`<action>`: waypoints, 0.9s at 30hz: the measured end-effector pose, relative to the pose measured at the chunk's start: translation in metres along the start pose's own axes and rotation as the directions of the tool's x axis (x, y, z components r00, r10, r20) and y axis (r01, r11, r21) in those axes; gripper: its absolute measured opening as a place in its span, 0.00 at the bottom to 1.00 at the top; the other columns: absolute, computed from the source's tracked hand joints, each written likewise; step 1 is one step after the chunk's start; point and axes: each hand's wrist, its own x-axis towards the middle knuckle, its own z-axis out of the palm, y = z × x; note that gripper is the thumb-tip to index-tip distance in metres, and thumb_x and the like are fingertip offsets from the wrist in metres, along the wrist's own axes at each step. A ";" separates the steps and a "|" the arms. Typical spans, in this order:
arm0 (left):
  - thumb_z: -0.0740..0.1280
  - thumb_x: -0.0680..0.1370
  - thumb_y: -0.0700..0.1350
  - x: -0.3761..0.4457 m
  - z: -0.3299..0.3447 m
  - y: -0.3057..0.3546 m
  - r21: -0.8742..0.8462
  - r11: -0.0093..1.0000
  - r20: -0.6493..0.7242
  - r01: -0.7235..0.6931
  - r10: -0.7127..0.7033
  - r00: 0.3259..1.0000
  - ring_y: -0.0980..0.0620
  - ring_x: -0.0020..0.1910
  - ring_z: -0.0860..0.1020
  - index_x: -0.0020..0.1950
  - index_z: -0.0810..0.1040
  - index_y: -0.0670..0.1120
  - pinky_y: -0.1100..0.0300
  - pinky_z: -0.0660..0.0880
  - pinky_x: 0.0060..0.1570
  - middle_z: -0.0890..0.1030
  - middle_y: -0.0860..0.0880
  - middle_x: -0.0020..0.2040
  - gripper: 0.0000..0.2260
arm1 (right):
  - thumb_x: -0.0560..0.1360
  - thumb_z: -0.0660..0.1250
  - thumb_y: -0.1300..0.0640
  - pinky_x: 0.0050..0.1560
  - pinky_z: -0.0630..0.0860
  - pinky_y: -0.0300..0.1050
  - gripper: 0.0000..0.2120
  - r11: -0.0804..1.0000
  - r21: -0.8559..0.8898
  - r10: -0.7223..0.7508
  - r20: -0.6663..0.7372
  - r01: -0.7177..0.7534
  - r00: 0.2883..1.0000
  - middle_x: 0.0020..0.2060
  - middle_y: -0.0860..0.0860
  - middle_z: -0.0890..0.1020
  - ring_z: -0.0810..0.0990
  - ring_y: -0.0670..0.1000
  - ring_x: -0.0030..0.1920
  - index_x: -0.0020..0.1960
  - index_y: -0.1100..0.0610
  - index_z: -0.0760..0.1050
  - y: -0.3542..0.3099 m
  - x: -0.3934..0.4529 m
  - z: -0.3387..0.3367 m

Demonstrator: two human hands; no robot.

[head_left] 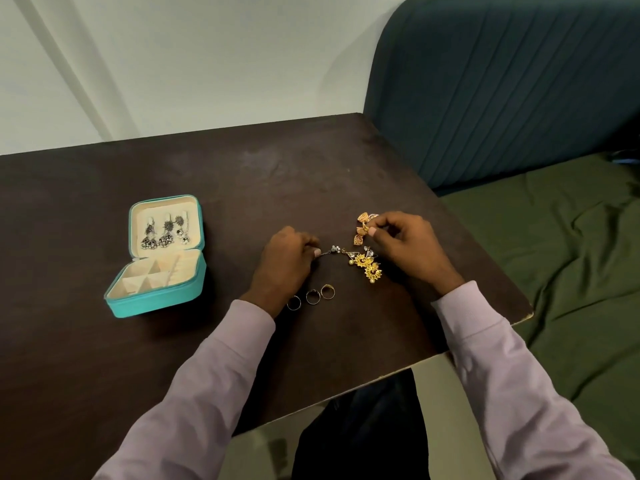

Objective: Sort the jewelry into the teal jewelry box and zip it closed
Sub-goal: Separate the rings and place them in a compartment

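Note:
The teal jewelry box [157,299] lies open at the left of the dark table, its lid up with three silver jhumka earrings [166,232] hung inside and cream compartments below. My left hand [285,259] pinches the thin end of a silver earring with small stones [332,250] near the table's middle. My right hand [403,242] pinches a gold bell-shaped earring [363,223] just above the table. A pile of yellow-gold earrings [367,266] lies between my hands. Three rings [311,296] lie in a row near my left wrist.
The dark wooden table [173,358] ends close on the right, where a green bedsheet [571,254] and a teal padded headboard [502,98] stand. A pale wall runs behind the table. The table's near edge [346,393] cuts diagonally above my lap.

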 end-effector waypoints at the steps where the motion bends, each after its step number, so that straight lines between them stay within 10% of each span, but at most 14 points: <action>1: 0.64 0.78 0.45 -0.002 -0.002 0.002 -0.019 1.000 -0.041 -0.011 0.010 0.999 0.47 0.52 0.74 0.59 0.79 0.48 0.63 0.63 0.47 0.76 0.44 0.52 0.11 | 0.75 0.67 0.58 0.42 0.74 0.38 0.04 0.997 0.075 0.004 0.001 -0.004 1.000 0.42 0.46 0.81 0.78 0.44 0.41 0.46 0.55 0.81 -0.004 -0.002 0.000; 5: 0.67 0.76 0.42 -0.014 -0.018 0.016 -0.219 0.965 -0.171 -0.147 0.110 0.979 0.57 0.45 0.76 0.56 0.81 0.47 0.72 0.65 0.42 0.82 0.47 0.50 0.10 | 0.74 0.68 0.61 0.42 0.75 0.35 0.05 0.970 0.239 -0.044 0.022 0.037 0.999 0.41 0.49 0.83 0.80 0.45 0.41 0.48 0.56 0.81 -0.021 -0.019 0.007; 13: 0.67 0.76 0.43 -0.043 -0.032 0.029 -0.709 0.705 0.051 0.017 0.028 0.998 0.61 0.35 0.77 0.47 0.82 0.50 0.70 0.71 0.31 0.83 0.51 0.43 0.05 | 0.73 0.70 0.58 0.39 0.76 0.46 0.04 0.970 0.211 -0.101 -0.103 0.121 0.990 0.37 0.45 0.82 0.79 0.47 0.38 0.44 0.49 0.81 -0.039 -0.045 0.032; 27: 0.62 0.79 0.44 -0.043 -0.031 0.031 -0.685 0.686 0.310 0.245 -0.031 0.950 0.55 0.33 0.73 0.42 0.79 0.44 0.65 0.69 0.32 0.79 0.45 0.38 0.10 | 0.71 0.72 0.58 0.43 0.72 0.28 0.18 0.980 0.062 -0.185 -0.058 0.189 0.981 0.46 0.42 0.80 0.77 0.37 0.43 0.60 0.51 0.76 -0.041 -0.056 0.029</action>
